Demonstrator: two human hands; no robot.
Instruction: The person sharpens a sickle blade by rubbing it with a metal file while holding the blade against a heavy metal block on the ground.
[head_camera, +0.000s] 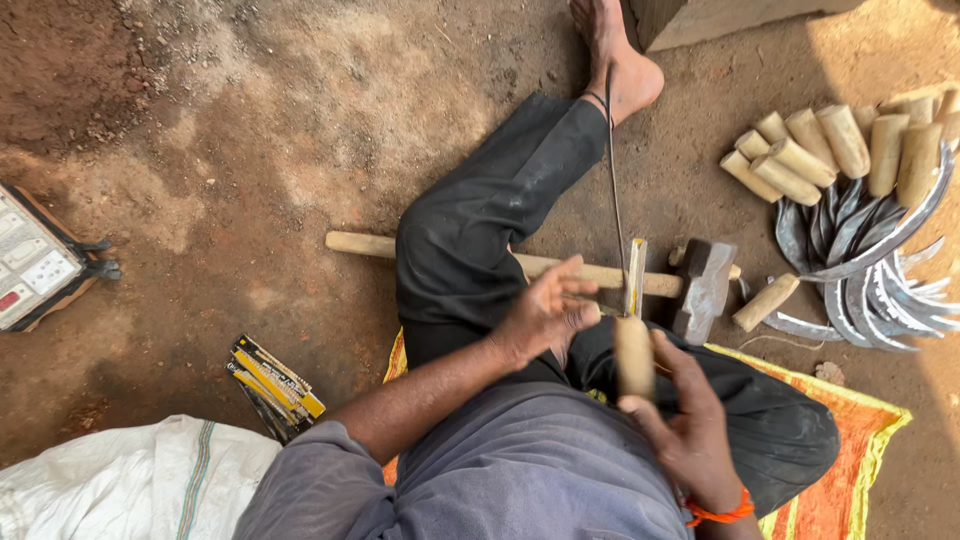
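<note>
My right hand (690, 420) grips a wooden handle (634, 357) upright over my lap, its thin blade (613, 180) reaching toward my foot (620, 60), while my left hand (545, 310), fingers spread, rests beside the file (635, 275).

Bare dirt (250, 150) open leftward, hammer (700, 285) and sickle pile (860, 270) crowding the right — bent leg (480, 230) between.

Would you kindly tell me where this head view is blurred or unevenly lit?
In the head view, the left hand is smeared by motion blur; the right hand and the wooden handle it grips are softer than the ground; the hammer is sharp; sunlight brightens the top right corner, near the sickle blades.
</note>
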